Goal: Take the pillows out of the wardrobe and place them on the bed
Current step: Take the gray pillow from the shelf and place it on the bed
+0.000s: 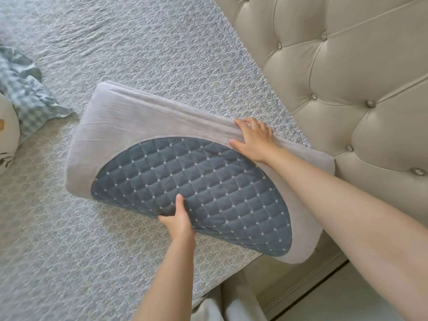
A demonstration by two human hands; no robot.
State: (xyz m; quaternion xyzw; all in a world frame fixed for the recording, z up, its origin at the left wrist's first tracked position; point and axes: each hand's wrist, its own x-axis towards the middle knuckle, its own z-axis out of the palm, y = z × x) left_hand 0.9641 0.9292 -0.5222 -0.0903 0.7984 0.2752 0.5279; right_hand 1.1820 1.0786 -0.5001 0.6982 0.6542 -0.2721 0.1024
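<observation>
I am setting the contour pillow (190,172) beside the tufted headboard (347,77), left hand (179,218) gripping its near edge, right hand (252,137) flat on top; next, release.

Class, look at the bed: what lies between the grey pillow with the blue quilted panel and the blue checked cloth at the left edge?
In the head view, only bare patterned bedspread lies between the grey pillow and the blue checked cloth.

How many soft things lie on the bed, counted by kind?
Grey pillow with blue quilted panel: 1
Blue checked cloth: 1
White cushion, partly out of view at the left edge: 1
Total: 3
</observation>
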